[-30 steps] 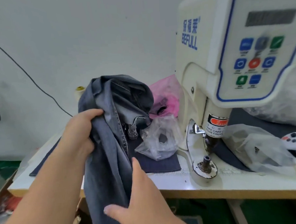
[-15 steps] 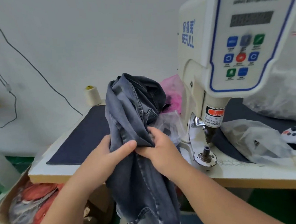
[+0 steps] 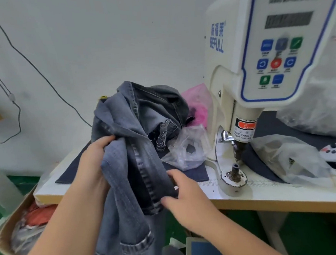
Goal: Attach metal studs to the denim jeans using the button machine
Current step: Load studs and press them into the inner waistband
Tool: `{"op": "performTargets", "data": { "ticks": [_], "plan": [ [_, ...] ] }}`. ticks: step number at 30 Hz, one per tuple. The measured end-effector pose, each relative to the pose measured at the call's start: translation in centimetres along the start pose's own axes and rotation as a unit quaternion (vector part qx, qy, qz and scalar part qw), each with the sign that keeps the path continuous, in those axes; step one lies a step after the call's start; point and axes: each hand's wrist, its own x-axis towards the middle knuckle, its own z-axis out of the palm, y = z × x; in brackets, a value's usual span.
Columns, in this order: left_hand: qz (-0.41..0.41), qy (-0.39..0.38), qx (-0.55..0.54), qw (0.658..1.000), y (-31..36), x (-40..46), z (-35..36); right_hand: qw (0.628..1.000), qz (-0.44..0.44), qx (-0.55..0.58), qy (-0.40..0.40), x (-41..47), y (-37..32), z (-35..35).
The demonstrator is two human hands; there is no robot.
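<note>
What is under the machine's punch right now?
Only the bare lower die sits under the punch. The jeans are held left of it, by both hands.

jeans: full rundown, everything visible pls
The jeans are faded blue-grey denim with pale stitched seams, bunched and held up at the table's front edge, left of the button machine. The upper part is heaped over the table; the rest hangs below it, ending in a hem or waistband edge near the bottom. The left hand grips a fold, the right hand grips a seamed edge. No studs can be made out on them.
</note>
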Motion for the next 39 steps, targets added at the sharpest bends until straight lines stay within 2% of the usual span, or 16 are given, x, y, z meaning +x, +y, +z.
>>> {"op": "performTargets", "data": {
  "ticks": [2,4,5,8,13,17,20,22,23,25,28,30,32,34,37,39],
  "plan": [
    [-0.005,0.082,0.053,0.995,0.4,0.1,0.2,0.997,-0.006,0.015,0.077,0.2,0.4,-0.7],
    [-0.152,0.030,-0.141,0.978,0.2,1.3,1.1,0.989,-0.029,0.037,0.139,0.5,0.4,-1.4],
    [-0.163,-0.013,-0.188,0.968,-0.2,2.6,0.6,0.985,-0.037,0.044,0.160,0.6,0.5,-1.6],
    [-0.102,0.002,-0.183,0.978,-2.0,4.0,-1.1,0.983,-0.042,0.024,0.179,0.7,1.1,-1.4],
    [-0.048,0.102,-0.088,0.990,-3.4,7.0,0.5,0.994,0.018,-0.038,0.104,-0.1,3.3,0.2],
    [-0.045,0.125,0.163,0.978,-4.1,8.2,1.4,0.992,-0.017,-0.098,0.079,-1.1,4.4,0.6],
    [0.129,0.187,0.364,0.903,-4.4,7.5,1.3,0.992,-0.019,-0.080,0.091,-1.7,4.6,-0.5],
    [0.321,0.199,0.353,0.856,-4.1,6.1,1.7,0.994,-0.023,-0.055,0.097,-2.3,4.8,-1.3],
    [0.402,0.181,0.331,0.834,-3.9,5.4,2.2,0.993,-0.031,-0.046,0.103,-2.7,4.9,-1.7],
    [0.503,0.049,0.340,0.793,-3.4,4.2,3.9,0.990,-0.056,-0.032,0.129,-3.6,5.2,-2.6],
    [0.472,-0.253,0.430,0.727,-3.5,3.3,7.6,0.981,-0.093,-0.039,0.163,-5.2,5.6,-4.1],
    [0.416,-0.333,0.503,0.680,-4.4,3.7,10.2,0.970,-0.124,-0.064,0.199,-6.3,5.9,-5.7],
    [0.382,-0.330,0.575,0.644,-5.0,4.6,12.3,0.950,-0.148,-0.088,0.261,-7.1,6.5,-7.8],
    [0.370,-0.306,0.656,0.582,-5.3,5.4,13.9,0.928,-0.125,-0.132,0.325,-6.6,7.6,-10.8],
    [0.362,-0.259,0.758,0.477,-5.7,5.7,15.3,0.902,0.022,-0.221,0.372,-4.2,9.8,-16.1],
    [0.345,-0.230,0.790,0.451,-6.1,5.9,15.8,0.885,0.115,-0.271,0.361,-2.8,11.2,-18.4]
  ]
}}
